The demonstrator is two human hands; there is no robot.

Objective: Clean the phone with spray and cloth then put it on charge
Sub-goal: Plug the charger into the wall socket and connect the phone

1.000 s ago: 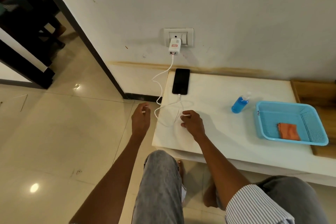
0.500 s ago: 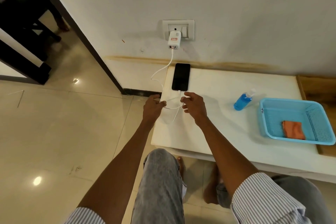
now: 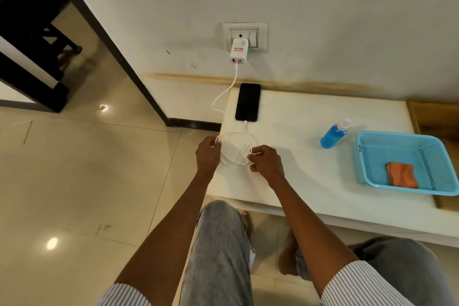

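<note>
A black phone [image 3: 248,102] lies face up at the back left corner of the white table [image 3: 310,181], below the wall socket. A white charging cable [image 3: 224,93] runs from the white charger [image 3: 239,50] in the socket, off the table's left edge, and plugs into the phone's near end. The cable's slack forms loops [image 3: 236,149] on the table between my hands. My left hand [image 3: 207,154] pinches the loops at their left side and my right hand [image 3: 267,161] pinches them at their right. A blue spray bottle [image 3: 334,134] stands right of the phone. An orange cloth [image 3: 402,174] lies in the blue basket [image 3: 367,156].
The table's left edge runs just under my left hand, with shiny tiled floor [image 3: 87,181] beyond it. A dark door frame [image 3: 111,40] slants along the wall at left. A wooden surface [image 3: 432,112] adjoins the table at the far right. My knees [image 3: 218,243] are below the table's front edge.
Both hands went toward the phone's plug end, then drew back toward me and apart, and the cable slack between them now lies gathered in loops. The phone stayed put.
</note>
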